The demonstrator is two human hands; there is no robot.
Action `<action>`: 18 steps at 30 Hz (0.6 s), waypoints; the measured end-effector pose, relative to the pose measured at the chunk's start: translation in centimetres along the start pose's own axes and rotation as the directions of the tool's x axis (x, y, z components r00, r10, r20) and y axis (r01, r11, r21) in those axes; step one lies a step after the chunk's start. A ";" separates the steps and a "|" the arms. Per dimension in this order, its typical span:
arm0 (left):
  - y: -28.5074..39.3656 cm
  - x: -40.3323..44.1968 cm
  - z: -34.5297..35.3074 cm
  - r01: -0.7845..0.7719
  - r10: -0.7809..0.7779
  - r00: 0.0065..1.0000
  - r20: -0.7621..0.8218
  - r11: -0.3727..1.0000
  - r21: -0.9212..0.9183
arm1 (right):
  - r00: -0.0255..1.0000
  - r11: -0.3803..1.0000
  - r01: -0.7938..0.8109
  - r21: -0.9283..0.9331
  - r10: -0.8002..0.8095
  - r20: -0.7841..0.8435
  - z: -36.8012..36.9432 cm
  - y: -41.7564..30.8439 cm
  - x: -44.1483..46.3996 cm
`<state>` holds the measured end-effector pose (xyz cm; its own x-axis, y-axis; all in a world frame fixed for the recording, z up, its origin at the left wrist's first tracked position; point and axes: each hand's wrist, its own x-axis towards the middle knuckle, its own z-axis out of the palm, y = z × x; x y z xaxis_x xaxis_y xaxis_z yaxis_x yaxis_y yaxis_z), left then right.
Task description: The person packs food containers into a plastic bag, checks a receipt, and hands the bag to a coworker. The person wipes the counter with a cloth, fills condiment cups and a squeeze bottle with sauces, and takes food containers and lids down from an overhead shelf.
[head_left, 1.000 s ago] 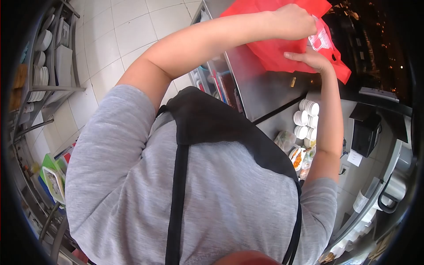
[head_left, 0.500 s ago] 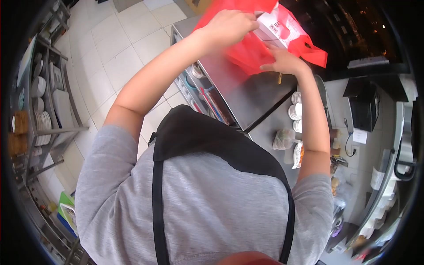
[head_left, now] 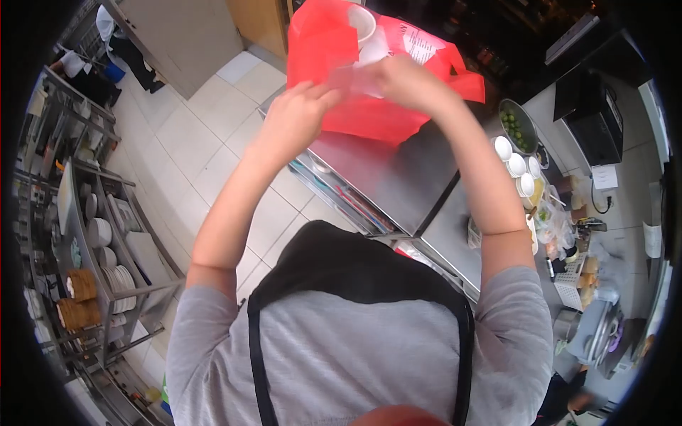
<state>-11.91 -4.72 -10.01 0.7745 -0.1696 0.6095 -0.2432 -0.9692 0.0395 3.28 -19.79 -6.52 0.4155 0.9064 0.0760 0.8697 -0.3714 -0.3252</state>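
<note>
A red carrier bag (head_left: 330, 35) stands on the steel counter (head_left: 376, 177), its mouth toward the top of the view. Inside it a white round container (head_left: 361, 25) and a white printed paper or box (head_left: 415, 44) show. In front of the bag, my left hand (head_left: 295, 117) is closed at the fingertips. My right hand (head_left: 405, 79) is closed opposite it, slightly higher. Between them stretches a blurred, see-through piece of plastic (head_left: 355, 79), pinched at both ends. Its exact kind is hard to make out.
Stacked white bowls (head_left: 515, 165) and a pan of green limes (head_left: 517, 128) stand on the right. Bagged food (head_left: 550, 220) lies below them. A steel rack (head_left: 142, 284) with dishes is at left. Two people (head_left: 121, 42) stand at the far left; another (head_left: 565, 397) is at lower right.
Both hands have left the bag's rim and come together in front of it, with the plastic between them. The view has shifted, and a white container now shows in the bag.
</note>
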 end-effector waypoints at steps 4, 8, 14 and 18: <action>0.5 0.0 0.0 0.034 -0.034 0.998 0.052 0.999 0.004 | 0.997 0.981 -0.006 -0.195 0.020 0.068 3.0 -0.9 1.0; 0.5 -0.4 1.0 0.066 -0.067 0.994 0.083 0.998 0.010 | 0.999 0.987 0.051 -0.153 -0.050 0.009 7.0 1.8 1.9; 0.1 -0.2 1.8 0.071 -0.071 0.997 0.024 0.997 -0.027 | 0.995 0.989 0.066 -0.129 -0.075 -0.069 7.6 2.9 2.6; 0.4 0.1 1.7 0.096 -0.094 0.994 0.062 0.995 -0.018 | 0.995 0.992 0.053 -0.113 -0.062 -0.076 9.1 3.8 3.5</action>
<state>-10.89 -5.41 -11.31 0.8284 -0.0879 0.5531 -0.1782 -0.9777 0.1115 5.62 -16.21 -16.07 0.3797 0.9098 0.1675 0.9151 -0.3428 -0.2120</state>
